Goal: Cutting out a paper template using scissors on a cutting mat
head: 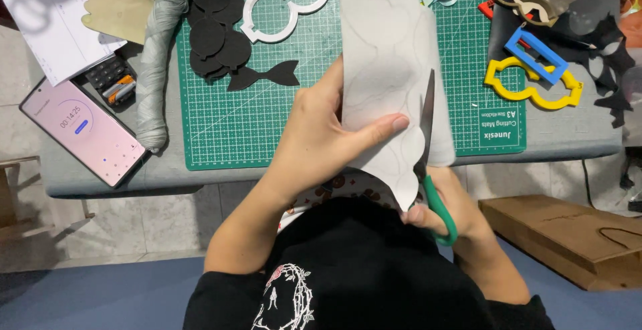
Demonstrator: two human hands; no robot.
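My left hand [328,136] grips a long strip of grey felt [391,49] with faint traced outlines, thumb across its lower part. My right hand [448,206] holds green-handled scissors [428,156], the blades pointing up along the strip's right edge and biting into it. The strip hangs over the front edge of a green cutting mat [234,116]. On the mat's upper left lie several black felt cut-outs [214,29] and a black bow-shaped piece [264,76].
A white glasses-shaped template [281,6], a yellow template [535,89] and a blue one [538,56] lie on the grey table. A phone [83,129] showing a timer, a calculator, papers and a grey thread bundle [157,69] sit left. A brown paper bag [568,236] lies on the floor right.
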